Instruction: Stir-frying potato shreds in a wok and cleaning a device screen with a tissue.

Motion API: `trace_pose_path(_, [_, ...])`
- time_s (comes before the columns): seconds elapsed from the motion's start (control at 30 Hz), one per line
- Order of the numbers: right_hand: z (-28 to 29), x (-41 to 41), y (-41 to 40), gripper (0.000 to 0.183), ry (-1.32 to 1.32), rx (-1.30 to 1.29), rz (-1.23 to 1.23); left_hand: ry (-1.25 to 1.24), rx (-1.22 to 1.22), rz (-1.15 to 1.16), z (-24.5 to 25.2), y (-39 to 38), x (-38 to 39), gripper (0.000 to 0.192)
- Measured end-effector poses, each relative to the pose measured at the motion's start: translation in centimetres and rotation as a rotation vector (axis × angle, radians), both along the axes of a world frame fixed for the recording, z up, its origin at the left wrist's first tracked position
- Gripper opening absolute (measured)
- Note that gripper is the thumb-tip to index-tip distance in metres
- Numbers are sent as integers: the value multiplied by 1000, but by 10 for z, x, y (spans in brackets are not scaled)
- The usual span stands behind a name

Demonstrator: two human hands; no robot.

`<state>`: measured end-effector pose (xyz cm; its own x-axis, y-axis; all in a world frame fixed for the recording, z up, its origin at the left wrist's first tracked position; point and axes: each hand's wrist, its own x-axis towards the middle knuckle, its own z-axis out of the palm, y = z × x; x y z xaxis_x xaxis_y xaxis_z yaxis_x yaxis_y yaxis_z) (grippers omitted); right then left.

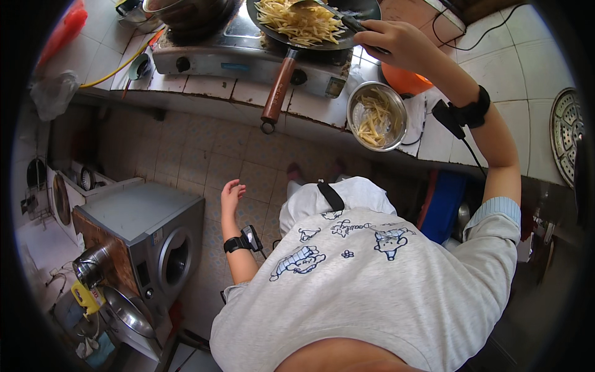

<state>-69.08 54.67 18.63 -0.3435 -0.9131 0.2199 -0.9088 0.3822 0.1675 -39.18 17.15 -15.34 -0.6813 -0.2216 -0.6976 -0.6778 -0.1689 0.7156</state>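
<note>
My right hand (pixel 390 42) grips the black handle of a metal spatula (pixel 307 4), whose head rests over pale strips of potato (pixel 300 23). The strips, probably potato, lie heaped in a dark wok (pixel 367 11) on the stove's right burner. The wok's brown wooden handle (pixel 280 88) points toward me with nobody holding it. My left hand (pixel 233 190) hangs low over the floor, fingers loosely bent and apart, holding nothing. Beside the stove, near the counter's front edge, a steel bowl (pixel 403 118) contains more strips and looks tilted.
Left of the wok, a dark pot (pixel 190 14) stands on the gas stove (pixel 204 60). A yellow hose (pixel 109 76) crosses the counter. An orange round object (pixel 402 79) sits behind the bowl. At lower left are a washing machine (pixel 144 204) and a steel basin (pixel 125 311).
</note>
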Motion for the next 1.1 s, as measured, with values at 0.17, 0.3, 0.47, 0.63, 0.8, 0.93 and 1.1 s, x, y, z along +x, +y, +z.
trace_pose_path(0.17, [18,36,2,17,-138,-45,-21,-13,10,-26,1,-2,-4,29])
trace_pose_path(0.3, [-33,17,14,18,-230,27,-108,-36,18,-75,-4,-3,-14,29])
trace_pose_path(0.47, [-39,-20,29,19,-230,-190,-204,-62,11,-93,-9,-16,-11,29])
trace_pose_path(0.63, [7,-42,63,13,-422,-878,-666,-75,8,-70,-14,-27,-3,28])
trace_pose_path(0.8, [-5,-92,67,18,-669,-1286,-1007,-63,41,-51,-16,-25,-1,28])
trace_pose_path(0.93, [-65,-140,38,20,-854,-1469,-1001,-109,23,-59,-16,-21,12,28])
trace_pose_path(1.1, [-44,-85,-40,15,-692,-1085,-708,-156,41,-58,-26,-19,35,27])
